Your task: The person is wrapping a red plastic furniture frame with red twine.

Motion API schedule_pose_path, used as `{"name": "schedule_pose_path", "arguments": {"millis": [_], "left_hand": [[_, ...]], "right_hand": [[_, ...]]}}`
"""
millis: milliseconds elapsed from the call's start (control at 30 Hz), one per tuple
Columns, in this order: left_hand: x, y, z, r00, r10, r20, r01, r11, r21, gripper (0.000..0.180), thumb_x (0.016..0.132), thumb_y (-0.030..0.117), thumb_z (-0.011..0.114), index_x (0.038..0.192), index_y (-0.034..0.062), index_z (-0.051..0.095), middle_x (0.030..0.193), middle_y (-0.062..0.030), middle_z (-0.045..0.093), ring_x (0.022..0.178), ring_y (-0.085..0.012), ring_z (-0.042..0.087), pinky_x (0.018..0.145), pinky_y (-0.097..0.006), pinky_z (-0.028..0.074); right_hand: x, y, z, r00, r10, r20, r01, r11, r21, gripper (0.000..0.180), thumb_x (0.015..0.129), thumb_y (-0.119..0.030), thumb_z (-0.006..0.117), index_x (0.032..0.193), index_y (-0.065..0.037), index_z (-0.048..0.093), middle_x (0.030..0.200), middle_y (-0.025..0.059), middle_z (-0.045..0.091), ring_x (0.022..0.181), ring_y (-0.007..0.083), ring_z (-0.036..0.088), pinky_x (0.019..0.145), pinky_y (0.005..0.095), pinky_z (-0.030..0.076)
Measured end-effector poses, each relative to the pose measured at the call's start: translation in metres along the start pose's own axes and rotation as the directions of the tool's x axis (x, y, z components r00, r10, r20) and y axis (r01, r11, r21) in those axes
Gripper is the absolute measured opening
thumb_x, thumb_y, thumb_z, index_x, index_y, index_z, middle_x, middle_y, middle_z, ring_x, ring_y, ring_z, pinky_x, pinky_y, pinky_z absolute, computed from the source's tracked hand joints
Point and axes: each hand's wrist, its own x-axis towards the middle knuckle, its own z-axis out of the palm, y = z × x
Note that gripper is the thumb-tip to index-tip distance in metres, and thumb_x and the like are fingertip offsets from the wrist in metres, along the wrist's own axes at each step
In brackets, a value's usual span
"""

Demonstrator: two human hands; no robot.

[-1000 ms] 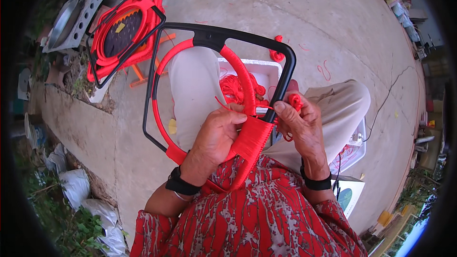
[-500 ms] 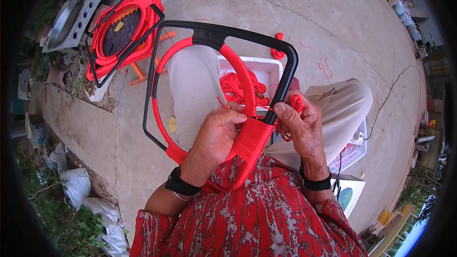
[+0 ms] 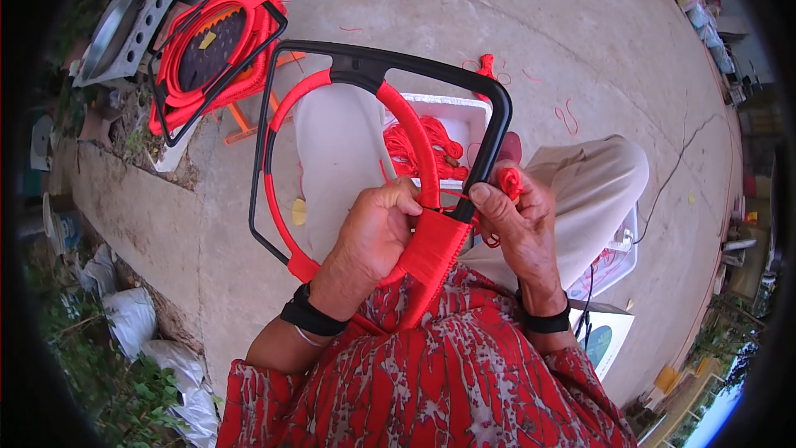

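Observation:
A black metal frame (image 3: pixel 491 139) with a round inner ring (image 3: pixel 419 131), largely wound in red cord, stands tilted over my lap. Flat, close turns of red cord (image 3: pixel 433 242) bind the ring and the frame side together at its near right part. My left hand (image 3: pixel 373 228) is closed on the ring beside this winding, thumb pressed near its upper edge. Holding a small bundle of red cord (image 3: pixel 510 186), my right hand (image 3: pixel 521 214) pinches at the frame's right bar. A strand crosses between the two hands just above the winding.
Beyond my knees sits a white foam box (image 3: pixel 464 120) holding red cord hanks (image 3: pixel 427 148). Similar red-and-black frames (image 3: pixel 217 54) are stacked on an orange stand at the far left. Another hank (image 3: pixel 486 66) lies on the concrete floor. A white container (image 3: pixel 622 261) stands beside my right leg.
Both hands keep their hold at nearly the same place. My right hand and the cord bundle have shifted slightly left and down; the frame barely moved.

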Motion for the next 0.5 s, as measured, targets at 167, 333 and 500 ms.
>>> {"name": "schedule_pose_path", "arguments": {"millis": [167,333,500], "left_hand": [[-0.003,0.0,-0.001,0.999,-0.035,-0.036,0.034,0.999,-0.033,0.011,0.075,0.001,0.046,0.082,-0.0004,0.054,0.094,-0.0141,0.062,0.089,-0.0241,0.06,0.09,-0.041,0.047],[-0.003,-0.002,0.002,1.0,0.007,-0.007,-0.007,0.998,-0.062,0.007,0.077,0.002,0.049,0.082,0.0,0.054,0.092,-0.0132,0.062,0.089,-0.0243,0.06,0.089,-0.04,0.048],[-0.005,-0.006,0.006,0.997,0.052,-0.062,-0.056,0.996,-0.064,0.002,0.08,0.002,0.051,0.08,0.0012,0.054,0.091,-0.0118,0.062,0.087,-0.0233,0.06,0.087,-0.04,0.048]], "right_hand": [[-0.001,0.0,0.002,1.0,0.012,0.0,-0.012,1.0,-0.019,0.02,0.09,-0.021,0.064,0.084,-0.003,0.057,0.066,-0.003,0.054,0.054,0.0026,0.045,0.046,0.0199,0.035],[0.006,0.003,0.001,1.0,-0.004,-0.022,0.002,0.996,-0.089,0.022,0.09,-0.023,0.064,0.082,-0.004,0.056,0.064,-0.0037,0.051,0.053,0.0027,0.045,0.045,0.0204,0.034],[0.008,0.007,-0.002,1.0,-0.007,-0.012,0.006,0.996,-0.093,0.024,0.091,-0.024,0.063,0.079,-0.005,0.055,0.059,-0.0045,0.048,0.05,0.0029,0.045,0.044,0.0208,0.033]]}}
